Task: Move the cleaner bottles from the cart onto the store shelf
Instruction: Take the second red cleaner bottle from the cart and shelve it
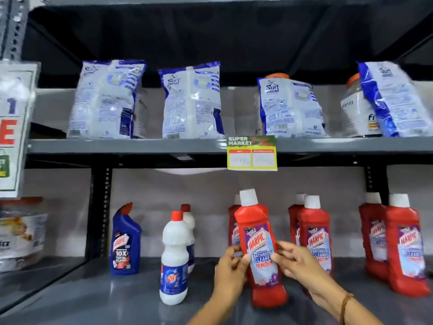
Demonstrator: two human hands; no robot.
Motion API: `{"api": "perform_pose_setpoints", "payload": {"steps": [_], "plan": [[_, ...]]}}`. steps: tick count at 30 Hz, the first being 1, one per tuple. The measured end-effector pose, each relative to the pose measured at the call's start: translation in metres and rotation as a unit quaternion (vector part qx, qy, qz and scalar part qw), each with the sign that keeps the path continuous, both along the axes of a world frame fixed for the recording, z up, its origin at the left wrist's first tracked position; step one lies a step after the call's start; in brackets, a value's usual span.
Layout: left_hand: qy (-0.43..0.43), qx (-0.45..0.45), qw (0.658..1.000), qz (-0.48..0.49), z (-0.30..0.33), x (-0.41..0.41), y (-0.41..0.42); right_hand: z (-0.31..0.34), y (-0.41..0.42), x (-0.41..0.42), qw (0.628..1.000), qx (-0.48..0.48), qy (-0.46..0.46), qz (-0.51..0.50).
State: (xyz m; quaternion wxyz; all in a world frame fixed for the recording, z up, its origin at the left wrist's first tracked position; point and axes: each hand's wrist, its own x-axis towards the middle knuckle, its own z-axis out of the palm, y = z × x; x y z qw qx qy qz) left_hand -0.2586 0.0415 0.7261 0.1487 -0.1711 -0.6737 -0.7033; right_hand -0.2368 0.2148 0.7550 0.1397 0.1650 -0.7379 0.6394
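A red Harpic bathroom cleaner bottle [257, 233] with a white cap stands tilted slightly left on the grey lower shelf [105, 299]. My left hand [230, 266] grips its left side and my right hand [296, 261] grips its right side, fingertips on the label. Another red bottle [233, 221] stands right behind it. Two pairs of the same red bottles stand to the right, one pair [315, 228] close by and one pair [403, 245] at the far right. The cart is out of view.
Left of my hands stand a white Rin bottle [174, 259] with another behind it, and a blue Harpic bottle [125, 240]. The upper shelf [140, 145] carries several detergent bags and jars. A price tag [251, 152] hangs from its edge. A sign [11, 127] hangs at left.
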Motion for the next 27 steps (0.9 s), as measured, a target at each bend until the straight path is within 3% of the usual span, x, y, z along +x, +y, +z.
{"api": "perform_pose_setpoints", "payload": {"steps": [16, 27], "plan": [[-0.010, -0.017, 0.998, 0.058, -0.012, -0.051, -0.010, -0.026, -0.016, -0.055, 0.994, -0.086, -0.045, 0.049], [-0.025, -0.014, 0.999, 0.041, -0.011, -0.058, -0.010, -0.029, -0.016, -0.062, 0.996, -0.073, -0.035, 0.044]]}}
